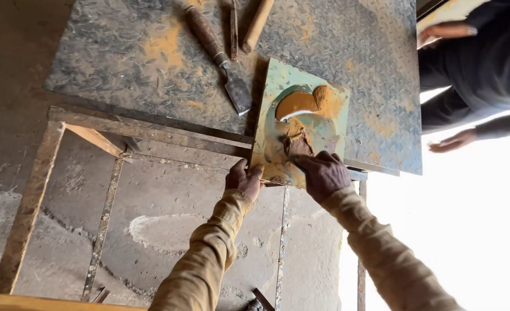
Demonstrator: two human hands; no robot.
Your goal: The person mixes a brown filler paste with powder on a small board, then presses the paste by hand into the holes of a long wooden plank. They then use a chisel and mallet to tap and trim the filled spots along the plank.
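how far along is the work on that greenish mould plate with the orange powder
Done: part of the greenish mould plate recess already shows bare, with a pale curved edge exposed.
In hand: the left hand steadies the plate's near edge while the right hand works its fingers into the orange powder.
Left: powder fills the upper recess. The scraper lies unused on the steel table.

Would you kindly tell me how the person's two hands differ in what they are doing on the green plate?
The left hand only grips the near edge of the green plate; the right hand lies on top, fingers in the orange powder. Both touch the plate and wear tan sleeves.
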